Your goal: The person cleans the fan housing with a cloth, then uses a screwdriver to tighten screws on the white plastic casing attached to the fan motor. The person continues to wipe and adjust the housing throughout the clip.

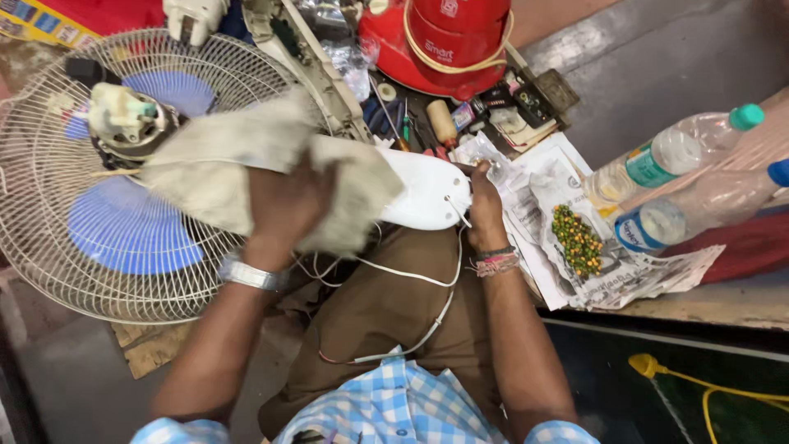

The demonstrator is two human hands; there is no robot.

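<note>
Over a cluttered worktop [674, 74], the left hand [283, 201] presses a grey cloth [222, 164] against a white fan housing [427, 189] that the right hand [485, 205] grips.

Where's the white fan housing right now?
In the head view, the white fan housing sits centre frame on the person's lap, steadied by the right hand, just right of the cloth that the left hand presses on.

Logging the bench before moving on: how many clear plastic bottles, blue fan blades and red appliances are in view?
Clear plastic bottles: 2, green-capped and blue-capped
Blue fan blades behind the wire guard: 2 visible
Red round appliance: 1
Total: 5
</note>
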